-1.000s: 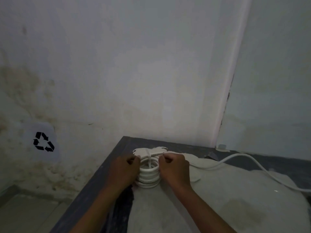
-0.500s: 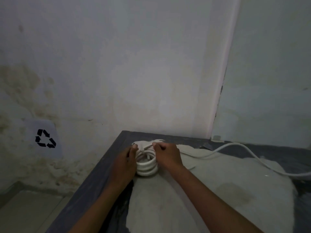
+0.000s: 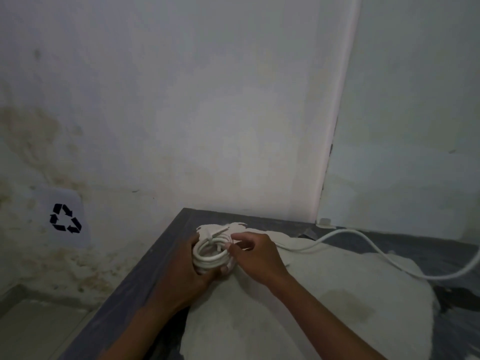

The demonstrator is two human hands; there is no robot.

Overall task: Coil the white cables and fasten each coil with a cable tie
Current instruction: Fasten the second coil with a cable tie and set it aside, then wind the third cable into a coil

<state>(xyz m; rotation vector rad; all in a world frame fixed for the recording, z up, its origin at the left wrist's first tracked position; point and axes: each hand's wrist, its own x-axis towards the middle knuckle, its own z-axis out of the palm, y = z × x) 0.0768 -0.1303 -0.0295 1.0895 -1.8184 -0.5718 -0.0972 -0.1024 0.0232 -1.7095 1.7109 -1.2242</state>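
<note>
Your left hand (image 3: pixel 191 266) cups the white coil (image 3: pixel 211 252) from below, fingers curled round it, at the bench's (image 3: pixel 155 258) far left corner. Your right hand (image 3: pixel 255 257) pinches the cable tie (image 3: pixel 228 245) beside the coil; a loose cable (image 3: pixel 363 245) trails right

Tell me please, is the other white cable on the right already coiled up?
No, the loose cable lies uncoiled in a long curve across the table.
</note>
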